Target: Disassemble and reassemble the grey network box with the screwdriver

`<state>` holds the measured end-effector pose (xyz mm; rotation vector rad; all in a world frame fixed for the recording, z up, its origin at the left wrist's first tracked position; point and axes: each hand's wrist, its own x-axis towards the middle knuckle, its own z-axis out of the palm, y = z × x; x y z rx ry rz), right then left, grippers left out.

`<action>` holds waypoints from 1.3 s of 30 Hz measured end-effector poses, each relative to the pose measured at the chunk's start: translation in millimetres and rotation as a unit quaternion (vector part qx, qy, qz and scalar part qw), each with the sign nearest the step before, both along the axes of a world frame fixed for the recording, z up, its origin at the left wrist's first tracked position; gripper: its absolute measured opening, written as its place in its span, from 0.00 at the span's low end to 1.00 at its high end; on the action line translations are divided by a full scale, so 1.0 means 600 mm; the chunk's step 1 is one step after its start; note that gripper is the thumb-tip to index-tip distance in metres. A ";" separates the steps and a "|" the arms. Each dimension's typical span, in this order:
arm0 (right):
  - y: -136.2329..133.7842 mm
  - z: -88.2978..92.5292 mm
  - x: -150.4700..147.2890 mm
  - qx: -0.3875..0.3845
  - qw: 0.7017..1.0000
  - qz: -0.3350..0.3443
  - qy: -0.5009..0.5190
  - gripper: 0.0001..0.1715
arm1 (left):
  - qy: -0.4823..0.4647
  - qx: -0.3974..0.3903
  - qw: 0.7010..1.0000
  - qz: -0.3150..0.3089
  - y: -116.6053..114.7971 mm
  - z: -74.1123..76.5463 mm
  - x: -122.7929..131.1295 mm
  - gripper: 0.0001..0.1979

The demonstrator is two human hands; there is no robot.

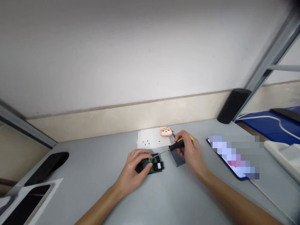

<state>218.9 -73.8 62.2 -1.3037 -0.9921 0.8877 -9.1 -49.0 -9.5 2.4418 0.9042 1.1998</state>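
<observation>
My right hand (pixel 189 150) grips a screwdriver (pixel 177 145) with a black and yellow handle. Its thin metal shaft slants down to the left, the tip at a small black device with a green circuit board (pixel 155 162). Around the left part of that device my left hand (pixel 138 164) is closed, its thumb and fingers at the edges and covering much of it. A dark flat panel (pixel 177 158) lies on the table under my right hand. Just behind the device, several tiny dark screws (pixel 147 141) are spread on a white sheet of paper (pixel 153 134).
An orange and white animal-face case (pixel 166 132) sits on the paper. At right are a lit phone (pixel 231 159) with a white cable and a black cylinder (pixel 233 105) by the wall. Dark objects, including a black case (pixel 45 167), lie at left.
</observation>
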 end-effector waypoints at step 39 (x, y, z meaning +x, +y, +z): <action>-0.008 -0.004 -0.005 0.012 0.996 0.048 -0.068 0.26 | 0.010 0.038 0.999 -0.001 -0.008 0.001 -0.004 0.07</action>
